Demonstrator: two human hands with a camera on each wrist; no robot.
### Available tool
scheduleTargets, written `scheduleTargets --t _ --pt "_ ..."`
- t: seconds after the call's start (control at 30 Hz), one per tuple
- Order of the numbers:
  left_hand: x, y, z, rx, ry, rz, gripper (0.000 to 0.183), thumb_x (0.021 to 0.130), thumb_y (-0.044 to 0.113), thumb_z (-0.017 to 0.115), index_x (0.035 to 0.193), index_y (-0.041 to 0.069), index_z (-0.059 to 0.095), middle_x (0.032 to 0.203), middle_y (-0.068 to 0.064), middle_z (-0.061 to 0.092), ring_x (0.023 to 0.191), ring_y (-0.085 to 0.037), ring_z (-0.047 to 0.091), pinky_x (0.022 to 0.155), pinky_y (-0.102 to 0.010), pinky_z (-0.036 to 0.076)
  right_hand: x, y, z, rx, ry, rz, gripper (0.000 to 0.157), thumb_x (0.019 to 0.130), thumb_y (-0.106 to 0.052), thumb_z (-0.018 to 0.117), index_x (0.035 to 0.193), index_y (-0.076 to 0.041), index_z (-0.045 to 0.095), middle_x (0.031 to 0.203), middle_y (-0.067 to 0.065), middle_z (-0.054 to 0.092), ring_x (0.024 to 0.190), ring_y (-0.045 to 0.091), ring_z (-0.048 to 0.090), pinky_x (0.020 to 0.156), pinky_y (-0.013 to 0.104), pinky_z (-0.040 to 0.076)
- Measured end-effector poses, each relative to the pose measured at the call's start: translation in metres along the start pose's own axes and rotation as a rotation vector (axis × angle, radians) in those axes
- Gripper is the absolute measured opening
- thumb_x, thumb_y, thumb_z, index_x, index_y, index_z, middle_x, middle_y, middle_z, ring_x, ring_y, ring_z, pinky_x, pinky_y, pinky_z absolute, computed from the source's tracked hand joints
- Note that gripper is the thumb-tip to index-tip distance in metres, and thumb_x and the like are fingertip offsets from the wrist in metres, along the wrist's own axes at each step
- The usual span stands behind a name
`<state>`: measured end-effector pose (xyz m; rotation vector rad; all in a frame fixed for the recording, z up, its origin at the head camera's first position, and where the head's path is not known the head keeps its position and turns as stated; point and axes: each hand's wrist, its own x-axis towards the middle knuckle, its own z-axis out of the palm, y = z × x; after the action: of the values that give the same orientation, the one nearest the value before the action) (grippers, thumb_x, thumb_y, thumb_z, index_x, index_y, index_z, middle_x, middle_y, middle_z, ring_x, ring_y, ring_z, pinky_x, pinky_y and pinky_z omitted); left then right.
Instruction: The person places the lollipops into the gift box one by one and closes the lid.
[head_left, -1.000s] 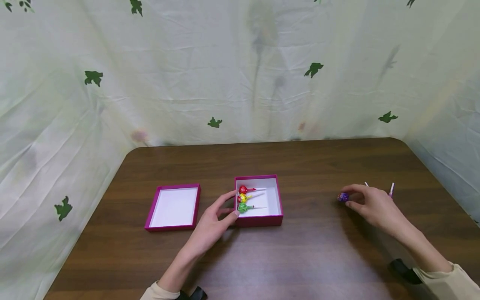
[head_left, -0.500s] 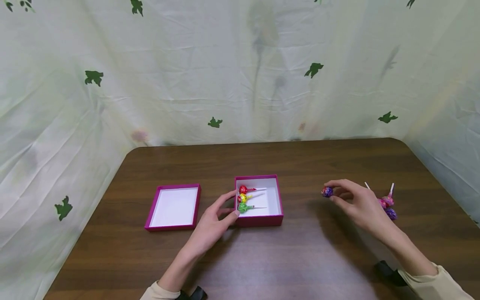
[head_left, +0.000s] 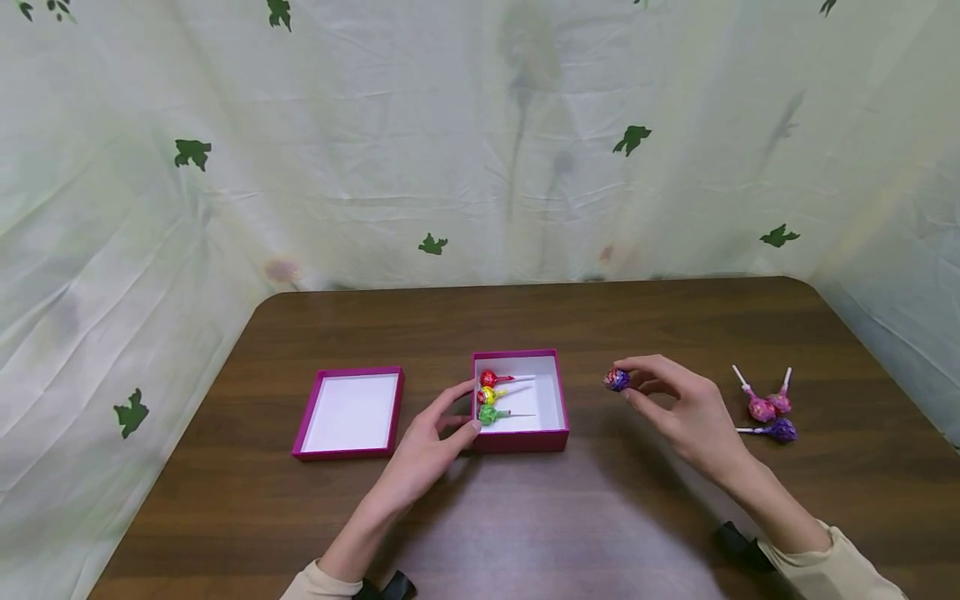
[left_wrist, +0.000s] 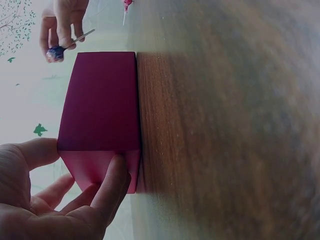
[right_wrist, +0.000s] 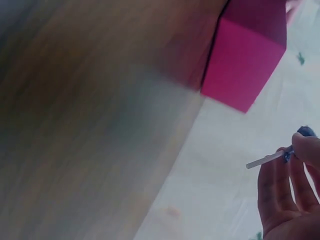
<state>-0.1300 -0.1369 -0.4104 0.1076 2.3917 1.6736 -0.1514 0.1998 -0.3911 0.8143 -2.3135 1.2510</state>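
Note:
My right hand [head_left: 693, 412] pinches a wrapped purple-blue lollipop [head_left: 617, 380] above the table, right of the magenta box; its white stick [right_wrist: 265, 160] shows in the right wrist view. The open box [head_left: 562, 392] has a white inside. Along its left part lie a red lollipop [head_left: 489, 378], a yellow one [head_left: 487, 396] and a green one [head_left: 491, 414], sticks pointing right. My left hand [head_left: 427, 450] rests on the box's left side, thumb near the front corner. In the left wrist view, spread fingertips [left_wrist: 116, 165] touch the outer wall.
A shallow magenta lid [head_left: 397, 408] with a white inside lies left of the box. To the right, two pink lollipops [head_left: 761, 408] and a purple lollipop [head_left: 782, 430] lie close together on the brown table [head_left: 600, 517]. A leaf-patterned cloth [head_left: 337, 167] hangs behind.
My right hand has carried the purple-blue lollipop leftward toward the box, bringing the other lollipops on the right into sight. My left hand stays at the box.

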Motion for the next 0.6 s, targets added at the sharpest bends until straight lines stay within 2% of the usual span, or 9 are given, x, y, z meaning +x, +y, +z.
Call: scheduleTargets --t 0.13,0.47,0.6 --pt "0.000 0.000 0.001 0.000 0.008 0.007 0.054 0.095 0.023 0.066 0.145 0.031 0.048 0.146 -0.001 0.044 0.120 -0.028 0.056 0.087 -0.043 0.053 0.004 -0.012 0.013 0.045 -0.005 -0.060 0.049 0.078 0.015 0.074 0.117 -0.013 0.068 0.107 -0.005 0.069 0.089 0.013 0.065 0.076 0.022 0.053" --pt "0.001 0.000 0.002 -0.005 0.007 0.007 0.054 0.095 0.023 0.066 0.145 0.030 0.048 0.146 -0.001 0.045 0.120 -0.027 0.056 0.088 -0.044 0.052 0.015 -0.033 0.042 0.136 -0.093 -0.107 0.046 0.079 0.010 0.076 0.117 -0.014 0.067 0.107 -0.006 0.067 0.089 0.012 0.063 0.076 0.025 0.054" --pt "0.001 -0.001 0.001 -0.007 0.003 0.004 0.054 0.095 0.025 0.066 0.145 0.031 0.047 0.147 -0.003 0.043 0.121 -0.029 0.055 0.088 -0.045 0.052 0.019 -0.037 0.052 0.118 -0.147 -0.086 0.043 0.082 0.002 0.077 0.119 -0.017 0.067 0.108 -0.007 0.066 0.090 0.009 0.063 0.078 0.026 0.055"
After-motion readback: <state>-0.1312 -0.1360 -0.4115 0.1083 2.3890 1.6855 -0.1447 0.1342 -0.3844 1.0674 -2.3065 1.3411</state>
